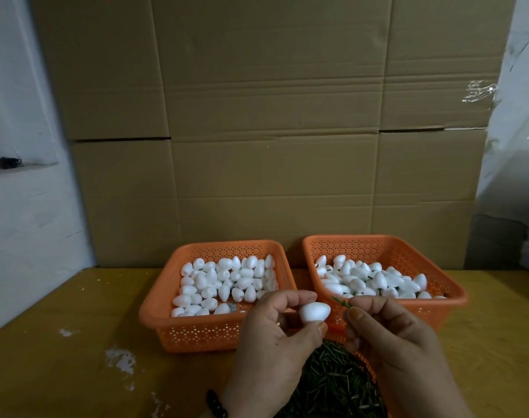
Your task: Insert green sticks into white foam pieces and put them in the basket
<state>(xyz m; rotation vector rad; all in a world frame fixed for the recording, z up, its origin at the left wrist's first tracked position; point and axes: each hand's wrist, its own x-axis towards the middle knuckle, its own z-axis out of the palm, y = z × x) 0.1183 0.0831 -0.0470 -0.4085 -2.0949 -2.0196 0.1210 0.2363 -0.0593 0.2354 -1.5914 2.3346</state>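
My left hand point(275, 336) pinches a white egg-shaped foam piece point(315, 312) between thumb and fingers. My right hand point(386, 336) pinches a thin green stick point(341, 302), its tip pointing left, a short gap from the foam piece. The left orange basket point(157, 309) holds several plain foam pieces. In the right orange basket point(456, 292) lie several foam pieces with green sticks showing among them. Under my hands, a third orange container point(367, 362) holds a heap of green sticks point(332, 384), partly hidden by both hands.
A yellow-brown table point(76, 342) with white scuff marks carries the baskets. A wall of cardboard boxes point(272, 131) stands right behind them. A white wall is at the left, and plastic sheeting with stacked items at the right edge.
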